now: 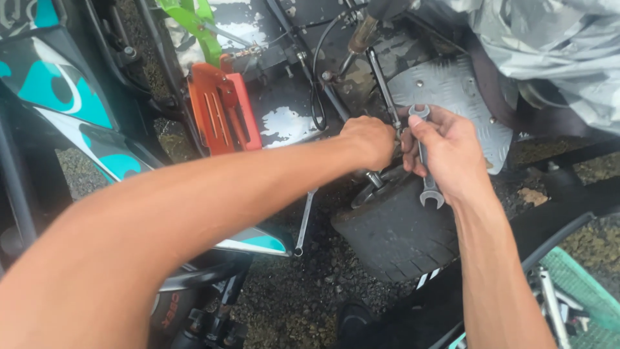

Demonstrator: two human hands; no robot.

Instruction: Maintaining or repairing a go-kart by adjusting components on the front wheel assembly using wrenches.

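**Both hands at the wheel hub**

Left hand (369, 139) reaches in from lower left, arm stretched out, fist curled just above the black tyre (394, 232); can't tell what it pinches. Right hand (445, 152) comes from lower right, fingers clamped round one wrench (426, 158), upright, ring end up, open end touching the tyre's top. One thin rod (382, 84) rises above the tyre. One orange plate (223, 110) left of it.

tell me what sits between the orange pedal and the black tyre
In the head view, the left hand and forearm cross that stretch between the orange pedal and the black tyre, over a peeling floor panel, with a black cable looped there.
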